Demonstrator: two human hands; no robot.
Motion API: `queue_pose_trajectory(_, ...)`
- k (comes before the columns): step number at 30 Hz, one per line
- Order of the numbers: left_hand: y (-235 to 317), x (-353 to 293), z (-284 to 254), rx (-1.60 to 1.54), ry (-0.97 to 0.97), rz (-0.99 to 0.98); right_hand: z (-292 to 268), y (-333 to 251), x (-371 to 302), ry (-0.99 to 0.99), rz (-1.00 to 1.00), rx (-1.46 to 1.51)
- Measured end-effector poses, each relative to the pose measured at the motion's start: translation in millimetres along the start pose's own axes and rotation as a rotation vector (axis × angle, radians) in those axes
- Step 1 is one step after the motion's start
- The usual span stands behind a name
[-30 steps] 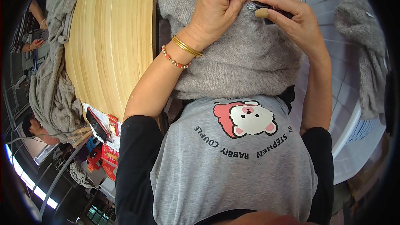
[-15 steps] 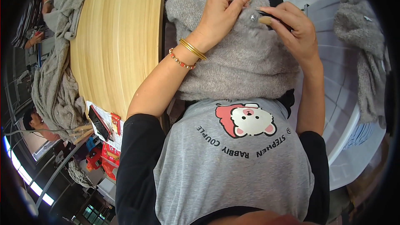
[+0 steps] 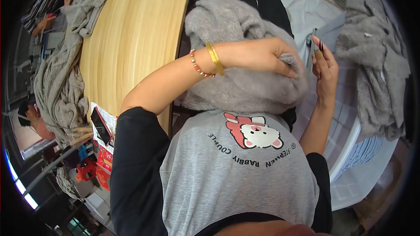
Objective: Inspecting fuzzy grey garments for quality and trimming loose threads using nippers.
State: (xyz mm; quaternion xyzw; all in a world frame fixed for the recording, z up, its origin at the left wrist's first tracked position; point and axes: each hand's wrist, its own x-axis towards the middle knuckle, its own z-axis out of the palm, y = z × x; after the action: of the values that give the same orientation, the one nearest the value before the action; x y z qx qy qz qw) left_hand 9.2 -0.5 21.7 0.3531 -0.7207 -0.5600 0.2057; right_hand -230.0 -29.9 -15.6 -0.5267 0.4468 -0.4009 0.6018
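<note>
A fluffy grey knitted garment [image 3: 249, 89] lies bunched across my lap. My left hand [image 3: 273, 59] reaches over it, palm down, with thumb and fingers closed on a fold of the knit near its right side. To the right of the garment and apart from it, my right hand [image 3: 326, 70] is raised over the pale tub. A slim dark tool [image 3: 321, 46] sits between its thumb and fingers; most of it is hidden, so its exact kind does not show.
A wooden table [image 3: 135, 30] runs along my left, with grey knitwear [image 3: 61, 91] heaped on its far edge and a phone [image 3: 100, 126] at its near end. Grey knitwear [image 3: 372, 61] hangs over the pale tub [image 3: 345, 161] at right. Another person's hand [image 3: 43, 25] shows at upper left.
My right hand has drawn away from the garment to the right, still with the dark tool. The left hand has moved right and nearer me, and the garment has shifted under it.
</note>
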Motion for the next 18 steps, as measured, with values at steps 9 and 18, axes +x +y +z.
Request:
queue_pose_trajectory(9,167,-94,-181,-0.185,0.953,0.567,-31,13,9,0.188,-0.131,0.125)
queue_pose_trajectory(18,185,-371,-424,-0.166,1.59,0.525,-40,39,1,0.334,-0.035,-0.004)
